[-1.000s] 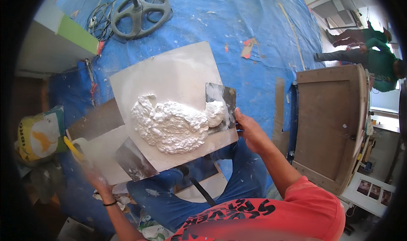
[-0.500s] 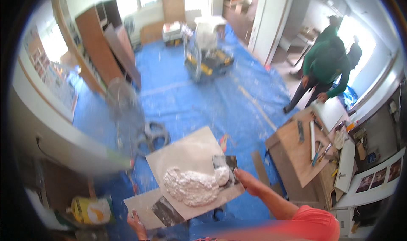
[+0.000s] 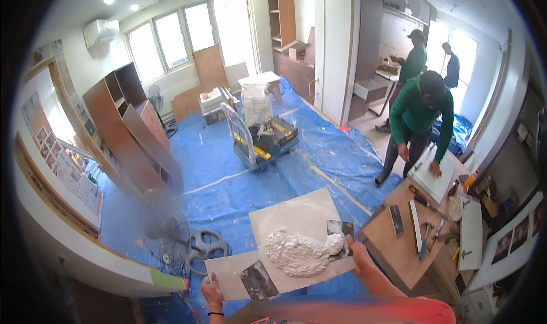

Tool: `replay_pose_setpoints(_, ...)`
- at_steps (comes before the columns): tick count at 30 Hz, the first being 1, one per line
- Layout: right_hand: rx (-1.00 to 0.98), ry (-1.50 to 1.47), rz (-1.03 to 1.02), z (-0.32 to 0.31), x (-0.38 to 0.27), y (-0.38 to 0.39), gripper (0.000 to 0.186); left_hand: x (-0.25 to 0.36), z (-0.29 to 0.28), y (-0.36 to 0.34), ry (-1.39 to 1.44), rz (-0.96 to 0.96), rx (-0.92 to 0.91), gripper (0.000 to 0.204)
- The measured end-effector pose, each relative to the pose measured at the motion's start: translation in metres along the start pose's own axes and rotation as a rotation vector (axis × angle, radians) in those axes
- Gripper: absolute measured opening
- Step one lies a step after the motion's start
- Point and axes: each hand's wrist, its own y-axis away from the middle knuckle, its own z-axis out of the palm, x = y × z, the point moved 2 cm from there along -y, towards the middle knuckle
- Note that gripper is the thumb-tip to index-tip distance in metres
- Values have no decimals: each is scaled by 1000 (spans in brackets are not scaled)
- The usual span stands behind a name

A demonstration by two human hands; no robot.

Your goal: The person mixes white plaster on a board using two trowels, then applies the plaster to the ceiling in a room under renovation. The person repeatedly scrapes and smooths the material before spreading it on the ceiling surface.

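Across my front is a flat beige board carrying a lumpy heap of white plaster. My left hand is closed on the board's left end, thumb on top. At the right edge my right hand is closed around the board, its fingers mostly hidden underneath. Beside that hand lies a dark flat plate, partly covered by a white plaster lump. A second dark smeared plate lies flat between the heap and my left hand.
Blue sheeting covers the floor. A loaded trolley stands ahead, and a dark wheel-like frame lies to the left. At right, a person in green leans over a workbench with hand tools; two more people stand behind.
My view has tilted up and swung left. The board, with both hands still on it, appears farther right in the picture. The person in green has a hand flat on a white panel.
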Motion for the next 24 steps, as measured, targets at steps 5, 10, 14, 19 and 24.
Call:
replay_pose_setpoints(5, -6, -115, -99, 15, -45, -113, 58, 25, 102, -124, -87, 85, -36, 40)
replay_pose_setpoints(10, 35, -223, -136, 55, -119, -192, 54, 106, 177, -254, -48, 147, -92, 40)
replay_pose_setpoints(14, 93, -339, -135, 72, -164, -258, 55, 173, 247, -365, -100, 246, -165, 47)
replay_pose_setpoints(19, 103, -461, -186, 84, -237, -325, 55, 211, 361, -459, -18, 311, -193, 49)
replay_pose_setpoints(24, 122, -407, -264, 56, -300, -455, 60, 261, 467, -511, -35, 269, -179, 52)
